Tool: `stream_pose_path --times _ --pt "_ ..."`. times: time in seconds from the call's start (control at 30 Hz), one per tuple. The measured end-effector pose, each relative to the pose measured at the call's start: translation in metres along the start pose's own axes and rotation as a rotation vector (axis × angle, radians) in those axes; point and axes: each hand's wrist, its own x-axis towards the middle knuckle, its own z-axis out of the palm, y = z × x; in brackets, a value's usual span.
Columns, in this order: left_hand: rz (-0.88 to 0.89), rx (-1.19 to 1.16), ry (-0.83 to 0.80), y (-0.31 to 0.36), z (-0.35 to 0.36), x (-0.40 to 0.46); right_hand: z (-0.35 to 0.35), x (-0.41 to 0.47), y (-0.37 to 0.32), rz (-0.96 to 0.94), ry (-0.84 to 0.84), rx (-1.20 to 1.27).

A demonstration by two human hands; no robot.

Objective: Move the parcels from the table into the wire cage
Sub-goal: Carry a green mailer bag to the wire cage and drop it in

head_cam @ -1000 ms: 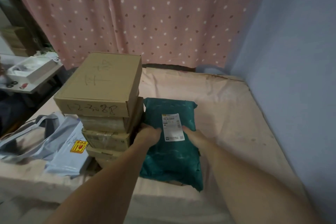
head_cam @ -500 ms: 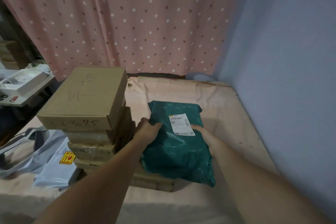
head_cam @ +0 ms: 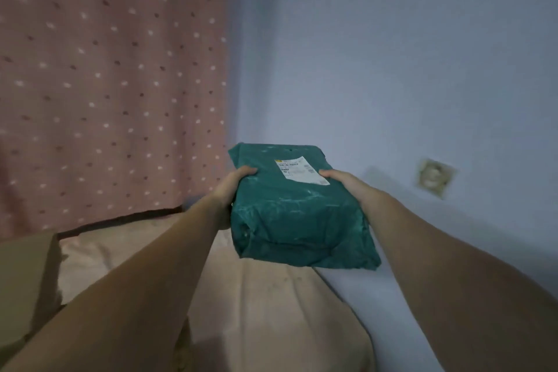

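A dark green plastic parcel [head_cam: 297,211] with a white shipping label hangs in the air above the table's right side. My left hand [head_cam: 231,190] grips its left edge, thumb on top. Its right edge is gripped by my right hand [head_cam: 341,181], thumb by the label. The table [head_cam: 271,305] with its pale pink cover lies below and to the left. No wire cage is in view.
A cardboard box [head_cam: 24,281] of the stack shows at the left edge. A pink dotted curtain [head_cam: 105,84] hangs behind the table. A blue wall [head_cam: 392,69] with a worn socket plate [head_cam: 434,177] fills the right side.
Both hands have lifted the green parcel off the table and carried it up and to the right. The view has swung right, so most of the box stack has left the frame.
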Motion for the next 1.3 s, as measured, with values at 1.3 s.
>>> stream_pose_path --times 1.3 --pt "-0.439 0.546 -1.94 -0.406 0.647 -0.78 -0.099 -1.126 0.395 0.092 1.869 0.784"
